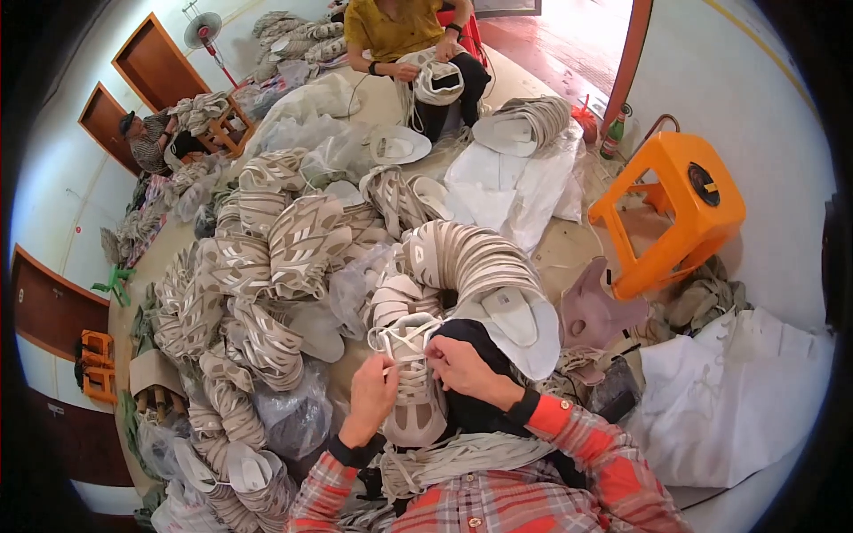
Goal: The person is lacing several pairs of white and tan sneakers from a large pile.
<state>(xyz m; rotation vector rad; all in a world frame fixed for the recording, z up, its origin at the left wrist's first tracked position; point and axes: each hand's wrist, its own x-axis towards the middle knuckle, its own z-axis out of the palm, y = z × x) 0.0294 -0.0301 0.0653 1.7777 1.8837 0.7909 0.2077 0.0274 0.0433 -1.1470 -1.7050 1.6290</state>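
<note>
A beige and white shoe upper (415, 404) lies across my lap, with a pale shoelace (410, 341) threaded through its upper eyelets. At its left edge my left hand (373, 395) is closed, fingertips pinched on the lace. My right hand (462, 360) is closed at the right edge, thumb and fingers pinching the lace there. The exact grip of both is small and partly hidden. A bundle of loose pale laces (462, 464) rests on my lap below the upper. Dark cloth (471, 342) lies under my right hand.
Just ahead curves a long stack of nested uppers (471, 262). Heaps of uppers (306, 240) and clear plastic bags (298, 413) fill the left. An orange stool (684, 209) and white sacks (733, 395) stand right. Across from me, a seated person (395, 35) handles another upper.
</note>
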